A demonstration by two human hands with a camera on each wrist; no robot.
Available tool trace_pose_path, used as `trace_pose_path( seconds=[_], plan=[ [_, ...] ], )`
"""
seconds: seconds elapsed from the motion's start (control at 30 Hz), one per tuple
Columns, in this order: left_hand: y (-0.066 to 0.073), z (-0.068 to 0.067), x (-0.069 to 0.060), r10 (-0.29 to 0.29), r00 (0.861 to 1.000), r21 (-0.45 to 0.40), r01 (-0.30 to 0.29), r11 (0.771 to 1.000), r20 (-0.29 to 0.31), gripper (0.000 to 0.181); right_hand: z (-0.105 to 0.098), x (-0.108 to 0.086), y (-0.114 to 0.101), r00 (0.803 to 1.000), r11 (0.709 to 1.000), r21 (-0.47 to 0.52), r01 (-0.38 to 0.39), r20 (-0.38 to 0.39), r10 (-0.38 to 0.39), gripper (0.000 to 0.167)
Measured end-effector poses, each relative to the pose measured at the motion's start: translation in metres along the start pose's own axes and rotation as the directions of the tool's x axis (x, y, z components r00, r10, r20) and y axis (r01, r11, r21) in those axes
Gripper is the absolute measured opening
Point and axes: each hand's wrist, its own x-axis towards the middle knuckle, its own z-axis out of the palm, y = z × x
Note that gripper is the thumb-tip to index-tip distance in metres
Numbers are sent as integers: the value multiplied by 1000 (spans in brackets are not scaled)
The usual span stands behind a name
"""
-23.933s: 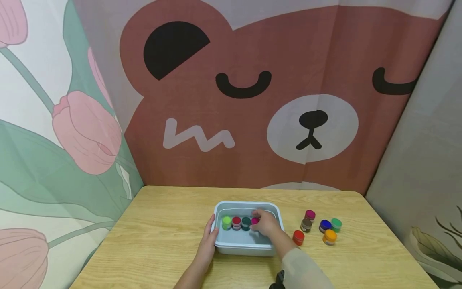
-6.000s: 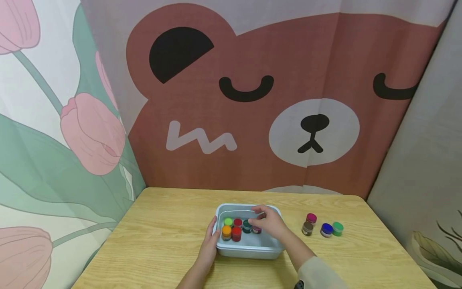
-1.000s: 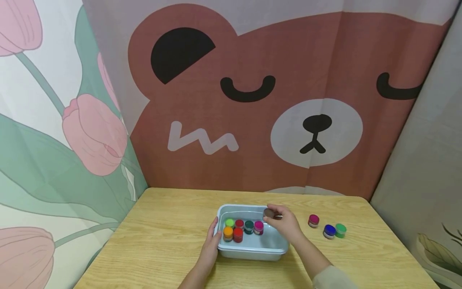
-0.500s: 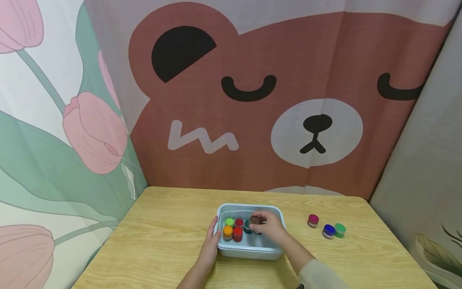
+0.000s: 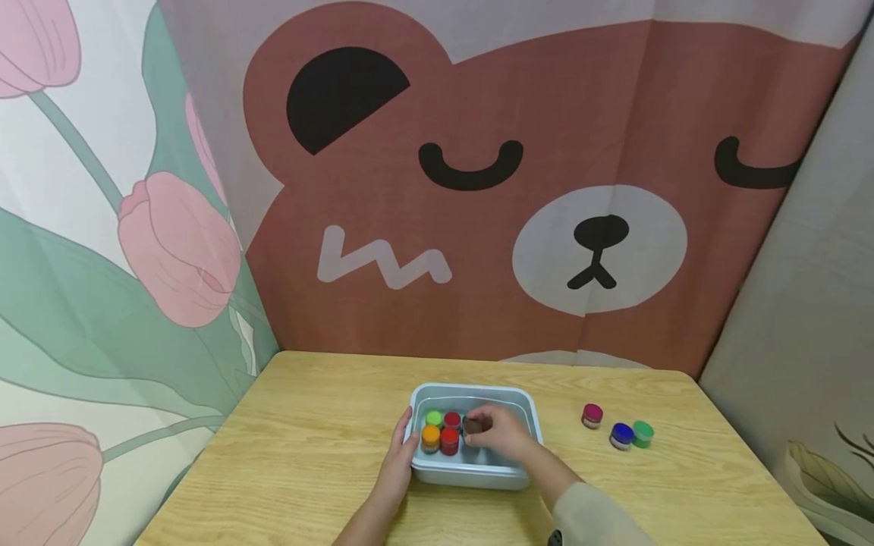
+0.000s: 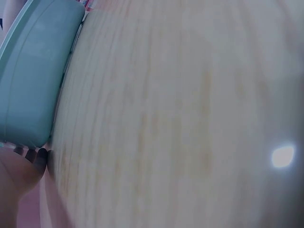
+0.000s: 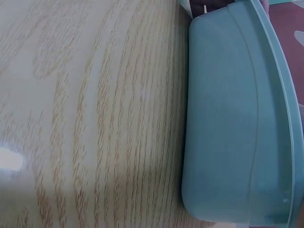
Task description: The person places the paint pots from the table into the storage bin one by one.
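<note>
A light blue plastic box (image 5: 471, 476) holds several small lidded jars: lime (image 5: 433, 418), red (image 5: 452, 420), orange (image 5: 431, 438) and a second red one (image 5: 449, 440). My right hand (image 5: 507, 435) is inside it, pinching a brown-lidded jar (image 5: 473, 426); the dark green and magenta jars are mostly or wholly hidden there. My left hand (image 5: 396, 462) grips the box's left side, thumb at the rim. In the left wrist view, fingers of the left hand (image 6: 21, 173) touch the end of the box (image 6: 35, 76). The right wrist view shows the box's outer wall (image 7: 223, 118).
Right of the box on the wooden table (image 5: 321, 425) stand a magenta jar (image 5: 592, 415), a blue jar (image 5: 621, 436) and a green jar (image 5: 642, 434), the last two side by side. Behind the table hangs a curtain with a bear print (image 5: 382, 318).
My right hand has carried the brown-lidded jar from above the box's right rear rim leftward and down among the jars. The left hand keeps its place at the box's side.
</note>
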Motion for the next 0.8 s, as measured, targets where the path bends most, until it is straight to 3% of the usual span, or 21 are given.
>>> trace_pose_path(
  seconds=[0.5, 0.8],
  plan=[
    [-1, 0, 0, 40, 999, -8, -39, 999, 13, 54, 7, 7, -3, 998, 993, -115, -38, 38, 43, 35],
    [-2, 0, 0, 28, 1000, -2, -28, 1000, 11, 55, 11, 10, -2, 999, 984, -176, -32, 29, 37, 34]
  ],
)
